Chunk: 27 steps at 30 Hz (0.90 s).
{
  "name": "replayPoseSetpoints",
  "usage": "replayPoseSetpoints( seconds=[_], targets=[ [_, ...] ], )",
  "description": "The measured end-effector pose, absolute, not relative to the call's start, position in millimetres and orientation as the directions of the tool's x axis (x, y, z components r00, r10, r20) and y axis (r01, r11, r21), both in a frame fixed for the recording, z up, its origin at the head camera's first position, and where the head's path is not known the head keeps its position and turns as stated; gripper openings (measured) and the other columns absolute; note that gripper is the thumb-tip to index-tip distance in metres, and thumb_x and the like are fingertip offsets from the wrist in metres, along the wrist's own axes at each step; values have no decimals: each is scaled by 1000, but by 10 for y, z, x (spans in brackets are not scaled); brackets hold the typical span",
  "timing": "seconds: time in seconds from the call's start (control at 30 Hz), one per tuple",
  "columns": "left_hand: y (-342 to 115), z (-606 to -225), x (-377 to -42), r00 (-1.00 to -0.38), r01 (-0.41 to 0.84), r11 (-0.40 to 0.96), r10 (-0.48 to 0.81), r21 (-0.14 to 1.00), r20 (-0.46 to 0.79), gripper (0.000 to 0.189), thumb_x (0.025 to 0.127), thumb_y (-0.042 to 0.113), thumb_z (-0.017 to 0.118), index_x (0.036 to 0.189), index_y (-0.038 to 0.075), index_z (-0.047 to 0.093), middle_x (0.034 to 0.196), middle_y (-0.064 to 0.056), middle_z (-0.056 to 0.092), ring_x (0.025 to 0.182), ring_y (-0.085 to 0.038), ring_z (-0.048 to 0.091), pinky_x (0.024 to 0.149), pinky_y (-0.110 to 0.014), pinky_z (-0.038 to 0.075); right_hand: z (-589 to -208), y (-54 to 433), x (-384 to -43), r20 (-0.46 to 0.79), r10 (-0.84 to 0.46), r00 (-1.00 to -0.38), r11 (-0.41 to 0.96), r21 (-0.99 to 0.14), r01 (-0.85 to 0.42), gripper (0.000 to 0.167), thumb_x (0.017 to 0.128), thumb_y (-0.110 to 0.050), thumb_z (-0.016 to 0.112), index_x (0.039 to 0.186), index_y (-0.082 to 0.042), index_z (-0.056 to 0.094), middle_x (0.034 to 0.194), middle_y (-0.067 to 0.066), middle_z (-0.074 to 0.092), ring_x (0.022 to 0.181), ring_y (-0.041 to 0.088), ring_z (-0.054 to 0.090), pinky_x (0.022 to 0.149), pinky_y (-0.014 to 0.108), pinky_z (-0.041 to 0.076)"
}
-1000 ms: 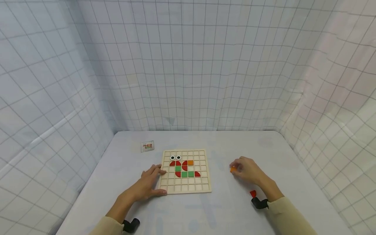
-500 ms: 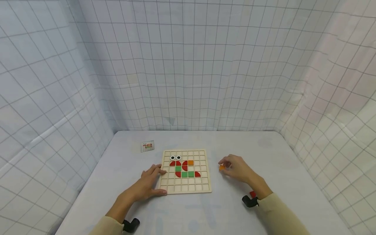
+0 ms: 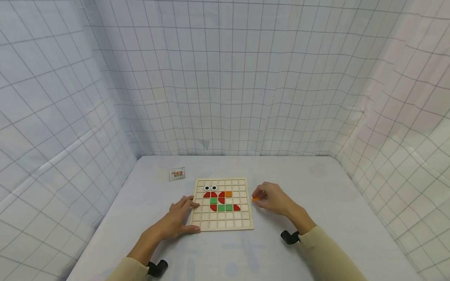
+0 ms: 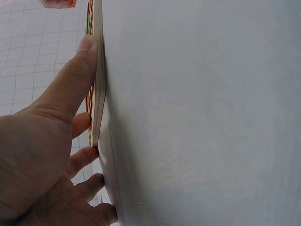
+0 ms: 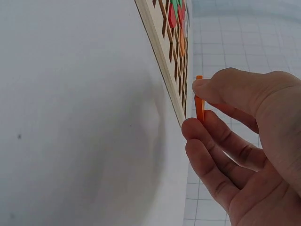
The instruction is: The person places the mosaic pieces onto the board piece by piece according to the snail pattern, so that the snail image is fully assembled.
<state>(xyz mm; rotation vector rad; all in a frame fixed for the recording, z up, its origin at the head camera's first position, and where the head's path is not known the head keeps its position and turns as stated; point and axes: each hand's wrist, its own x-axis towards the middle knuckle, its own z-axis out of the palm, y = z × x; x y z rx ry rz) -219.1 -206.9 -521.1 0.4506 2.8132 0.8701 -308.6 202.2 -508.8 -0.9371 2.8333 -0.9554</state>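
Note:
A wooden grid board (image 3: 223, 224) lies on the white table. Two eye tiles, red quarter-round tiles, green square tiles and one orange square tile (image 3: 228, 194) sit in its cells. My left hand (image 3: 174, 221) rests at the board's left side, thumb on the front left corner and fingers spread along the edge. The left wrist view shows its thumb (image 4: 70, 77) lying nearly straight on the board's face. Just off the board's right edge, my right hand (image 3: 275, 199) pinches another orange tile (image 5: 199, 106) between thumb and fingers, raised above the table.
A small printed picture card (image 3: 177, 174) lies behind the board to the left. White gridded curtains (image 3: 225, 78) surround the table at the back and sides. Each wrist carries a black camera mount (image 3: 290, 237).
My right hand has moved left towards the board with the orange tile. A red tile near the right wrist has gone out of sight behind the arm. The left hand stays put.

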Motion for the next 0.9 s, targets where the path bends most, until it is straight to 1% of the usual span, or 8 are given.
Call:
replayPoseSetpoints(
  seconds=[0.17,0.27,0.47,0.63,0.8,0.9],
  targets=[
    [-2074,-5227,-2185,-943,227,788,325,573,-72,79,92,45,100,154,16,60,186,-24,38,176,-57,32,135,-93,16,-5085,1907,-3082,157,-548,-821,630,-568,-530,17,96,-1,89,108,-12,85,106,-1,78,97,12,71,81,21,62],
    [-2075,-5224,-2184,-942,229,788,327,571,-72,79,93,46,99,155,17,60,186,-24,38,175,-56,34,135,-93,17,-5094,1850,-3092,167,-566,-807,613,-569,-548,16,96,-1,90,107,-12,85,105,-1,77,95,11,70,80,20,61],
    [-2079,-5212,-2193,-940,237,787,333,569,-70,78,94,46,98,155,16,60,186,-24,37,176,-58,30,135,-93,16,-5086,1717,-3122,191,-596,-780,590,-555,-587,14,97,-2,90,107,-12,86,104,-1,77,92,8,68,80,20,61],
    [-2082,-5210,-2201,-938,242,786,339,569,-69,78,94,46,98,155,16,59,186,-25,37,177,-59,28,134,-94,16,-5077,1618,-3127,200,-611,-766,572,-557,-601,12,98,-4,90,108,-10,87,106,0,79,93,6,69,83,20,62],
    [-2078,-5201,-2198,-939,240,788,337,568,-71,78,94,46,98,155,16,59,186,-25,37,176,-59,29,135,-93,16,-5097,1536,-3146,216,-635,-741,545,-555,-629,9,100,-7,90,108,-9,87,105,1,80,91,5,68,82,20,62],
    [-2077,-5198,-2191,-938,239,785,338,571,-71,78,94,46,98,155,16,59,186,-25,37,177,-60,25,135,-93,16,-5095,1488,-3154,224,-647,-729,533,-551,-642,8,100,-7,90,108,-9,87,106,2,80,90,6,67,81,19,61]
  ],
)
